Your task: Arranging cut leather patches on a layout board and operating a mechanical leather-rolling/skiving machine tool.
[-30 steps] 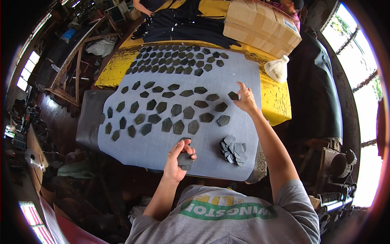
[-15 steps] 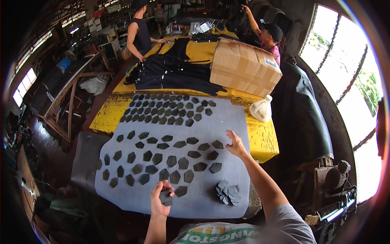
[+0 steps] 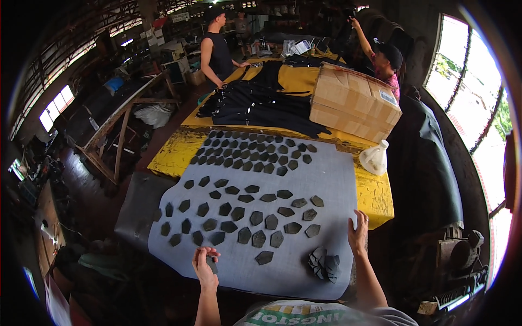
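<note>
Dark pentagon pieces (image 3: 271,221), apparently leather or rubber, lie spread over a grey-blue sheet (image 3: 326,190). At the sheet's near edge, my left hand (image 3: 205,267) is closed around a small stack of dark pieces (image 3: 212,264), partly hidden by the fingers. My right hand (image 3: 358,233) is over the sheet's right edge, fingers stretched and holding nothing visible. Just nearer than it, a loose pile of the same pieces (image 3: 324,265) rests on the sheet's near right corner. Farther back, more pentagons (image 3: 244,154) sit in close rows.
A yellow-covered table (image 3: 168,152) bears the sheet, black strappy goods (image 3: 255,106), a large taped cardboard box (image 3: 353,100) and a whitish plastic bottle (image 3: 374,157). One person (image 3: 217,51) stands far left of it; another (image 3: 387,62) is behind the box. A wooden frame (image 3: 122,130) stands left.
My right hand has moved nearer and to the right, to the sheet's edge. My left hand has shifted left with its stack. The whole view has turned slightly left.
</note>
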Tool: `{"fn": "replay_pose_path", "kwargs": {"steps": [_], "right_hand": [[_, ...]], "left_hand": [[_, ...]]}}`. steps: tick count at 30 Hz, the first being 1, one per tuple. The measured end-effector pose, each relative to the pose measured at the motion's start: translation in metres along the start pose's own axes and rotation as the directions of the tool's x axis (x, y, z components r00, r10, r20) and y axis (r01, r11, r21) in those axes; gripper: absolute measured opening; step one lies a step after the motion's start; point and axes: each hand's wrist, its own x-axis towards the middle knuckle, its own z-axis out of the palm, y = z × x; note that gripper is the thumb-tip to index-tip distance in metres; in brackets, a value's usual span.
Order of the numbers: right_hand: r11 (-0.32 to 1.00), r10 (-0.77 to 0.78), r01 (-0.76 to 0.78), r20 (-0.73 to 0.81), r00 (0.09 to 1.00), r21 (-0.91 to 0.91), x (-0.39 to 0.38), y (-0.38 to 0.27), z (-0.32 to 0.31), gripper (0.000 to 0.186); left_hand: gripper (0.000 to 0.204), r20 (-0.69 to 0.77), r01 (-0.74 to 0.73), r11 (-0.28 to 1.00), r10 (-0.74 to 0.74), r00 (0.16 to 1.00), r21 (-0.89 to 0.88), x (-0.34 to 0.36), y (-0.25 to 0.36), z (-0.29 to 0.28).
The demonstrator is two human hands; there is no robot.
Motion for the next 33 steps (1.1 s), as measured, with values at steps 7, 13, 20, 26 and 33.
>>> {"fn": "replay_pose_path", "kwargs": {"steps": [7,13,20,26,33], "right_hand": [[0.993,0.072,-0.077,-0.063,0.995,-0.091,-0.05,0.014,-0.01,0.041],[0.98,0.057,-0.072,-0.08,0.995,-0.187,-0.064,0.02,-0.008,0.047],[0.969,0.09,-0.111,-0.102,0.991,-0.221,-0.067,0.019,-0.005,0.044],[0.969,0.095,-0.118,-0.115,0.989,-0.216,-0.067,0.019,-0.005,0.043],[0.963,0.074,-0.097,-0.097,0.993,-0.253,-0.066,0.02,-0.006,0.04]], "left_hand": [[0.02,-0.05,0.011,1.0,-0.01,0.999,0.025,0.001,-0.017,-0.028],[0.028,-0.054,0.1,0.995,-0.099,0.994,0.019,-0.001,-0.027,-0.034],[0.027,-0.033,0.045,0.98,-0.039,0.999,0.196,-0.004,-0.022,-0.029],[0.019,-0.091,0.099,0.995,-0.096,0.991,0.028,-0.008,-0.015,-0.025],[0.025,0.022,-0.061,0.992,0.064,0.998,-0.111,-0.012,0.002,-0.003]]}}
